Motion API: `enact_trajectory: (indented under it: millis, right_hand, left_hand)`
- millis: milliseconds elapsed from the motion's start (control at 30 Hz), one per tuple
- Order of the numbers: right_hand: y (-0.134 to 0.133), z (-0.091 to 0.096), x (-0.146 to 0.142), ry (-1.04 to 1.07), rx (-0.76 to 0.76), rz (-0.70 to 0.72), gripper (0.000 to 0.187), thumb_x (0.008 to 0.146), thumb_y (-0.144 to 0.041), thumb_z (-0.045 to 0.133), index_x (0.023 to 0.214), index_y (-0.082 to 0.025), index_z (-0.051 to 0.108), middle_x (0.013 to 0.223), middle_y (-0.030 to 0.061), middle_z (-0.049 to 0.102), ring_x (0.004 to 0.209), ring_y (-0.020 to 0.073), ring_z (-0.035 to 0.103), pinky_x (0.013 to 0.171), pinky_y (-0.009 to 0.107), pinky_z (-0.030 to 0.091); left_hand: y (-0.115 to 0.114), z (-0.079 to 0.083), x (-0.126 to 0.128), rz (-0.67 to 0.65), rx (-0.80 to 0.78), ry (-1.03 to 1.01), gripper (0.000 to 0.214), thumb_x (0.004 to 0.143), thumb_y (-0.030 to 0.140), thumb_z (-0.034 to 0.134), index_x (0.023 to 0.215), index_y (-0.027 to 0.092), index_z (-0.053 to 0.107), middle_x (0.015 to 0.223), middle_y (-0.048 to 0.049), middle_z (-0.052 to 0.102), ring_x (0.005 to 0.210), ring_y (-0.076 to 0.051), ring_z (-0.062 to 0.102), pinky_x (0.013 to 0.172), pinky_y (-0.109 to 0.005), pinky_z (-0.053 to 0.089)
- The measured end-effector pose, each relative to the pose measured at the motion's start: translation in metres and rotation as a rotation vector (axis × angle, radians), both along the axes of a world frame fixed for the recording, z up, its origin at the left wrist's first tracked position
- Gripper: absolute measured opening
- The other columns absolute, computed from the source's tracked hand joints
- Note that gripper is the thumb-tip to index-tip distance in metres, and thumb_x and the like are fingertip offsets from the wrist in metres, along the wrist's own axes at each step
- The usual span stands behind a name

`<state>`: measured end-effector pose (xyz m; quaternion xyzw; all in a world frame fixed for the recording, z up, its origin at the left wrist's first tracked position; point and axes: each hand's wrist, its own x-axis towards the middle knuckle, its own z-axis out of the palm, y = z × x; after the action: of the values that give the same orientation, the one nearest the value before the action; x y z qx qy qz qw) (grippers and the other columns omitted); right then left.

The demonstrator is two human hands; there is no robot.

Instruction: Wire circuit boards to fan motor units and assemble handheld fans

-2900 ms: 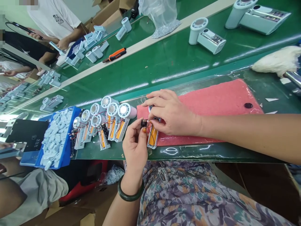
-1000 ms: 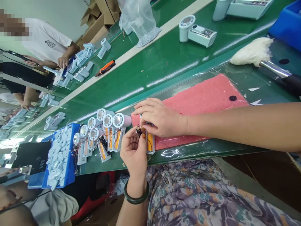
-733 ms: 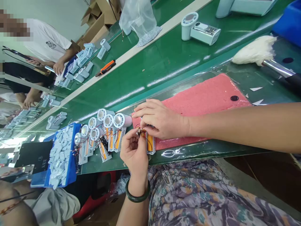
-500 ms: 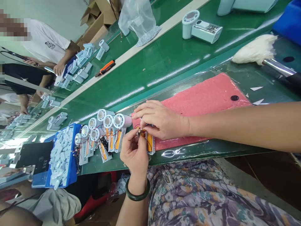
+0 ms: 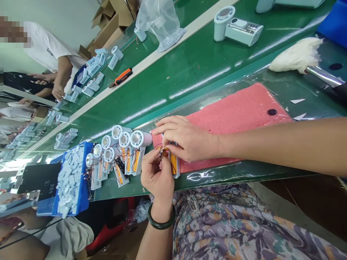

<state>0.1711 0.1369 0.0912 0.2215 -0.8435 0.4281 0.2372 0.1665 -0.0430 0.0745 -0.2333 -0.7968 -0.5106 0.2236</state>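
My left hand (image 5: 158, 175), wearing a dark bangle, is closed in a pinch around a small wired part (image 5: 162, 152) too small to make out fully. From the right, my right hand (image 5: 187, 139) reaches over it with thumb and fingertips bent together at the same spot; what they grip is hidden. Beneath both hands lies an opened light-blue handheld fan (image 5: 178, 172) with an orange-yellow inside and thin dark wires, mostly covered by my fingers. It rests at the left end of a pink mat (image 5: 233, 112).
Several fan units (image 5: 137, 139) with loose wires stand close on the left, beside a blue bin (image 5: 86, 180) of small pale parts. Across the green bench are orange-handled pliers (image 5: 123, 76), a clear bag (image 5: 159, 25) and another fan (image 5: 238, 30). Co-workers (image 5: 51, 50) work at the far left.
My left hand has shifted slightly right, still pinching the small part. My right hand stays nearly in place. A co-worker at the far left has moved an arm.
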Motion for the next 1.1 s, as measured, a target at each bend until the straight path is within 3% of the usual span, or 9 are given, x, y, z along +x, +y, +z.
enact_trajectory:
  millis: [633, 800, 933, 1100]
  right_hand:
    - [-0.002, -0.009, -0.002, 0.114, 0.039, -0.025, 0.015, 0.099, -0.008, 0.053, 0.094, -0.017, 0.064, 0.131, 0.0104, 0.066, 0.133, 0.029, 0.049, 0.114, 0.051, 0.039]
    - [0.0, -0.005, -0.003, 0.056, 0.04, -0.026, 0.014, 0.097, -0.009, 0.054, 0.092, -0.018, 0.064, 0.129, 0.0093, 0.067, 0.133, 0.0294, 0.05, 0.113, 0.052, 0.038]
    - [0.017, 0.002, -0.01, 0.05, -0.068, -0.039, 0.013, 0.1, -0.015, 0.053, 0.097, -0.02, 0.065, 0.126, 0.0086, 0.068, 0.127, 0.0258, 0.054, 0.11, 0.047, 0.041]
    - [0.038, 0.009, -0.019, 0.087, -0.086, -0.064, 0.014, 0.1, -0.017, 0.052, 0.099, -0.02, 0.066, 0.12, 0.008, 0.069, 0.125, 0.0266, 0.056, 0.111, 0.049, 0.041]
  left_hand:
    - [0.001, 0.0, -0.003, -0.05, -0.035, 0.023, 0.011, 0.091, 0.021, 0.072, 0.103, 0.021, 0.074, 0.096, -0.0032, 0.073, 0.084, -0.013, 0.072, 0.074, -0.023, 0.061]
    - [-0.003, 0.007, -0.003, -0.066, 0.032, -0.159, 0.022, 0.087, 0.02, 0.076, 0.109, 0.023, 0.075, 0.097, -0.0022, 0.074, 0.082, -0.011, 0.071, 0.074, -0.019, 0.06]
    - [-0.013, 0.02, -0.004, -0.128, 0.058, -0.397, 0.036, 0.084, 0.024, 0.08, 0.12, 0.026, 0.074, 0.1, -0.0035, 0.075, 0.09, -0.013, 0.073, 0.077, -0.019, 0.062]
    - [-0.028, 0.023, 0.003, -0.155, 0.048, -0.37, 0.037, 0.083, 0.021, 0.082, 0.118, 0.029, 0.075, 0.108, -0.0037, 0.076, 0.096, -0.014, 0.073, 0.08, -0.019, 0.061]
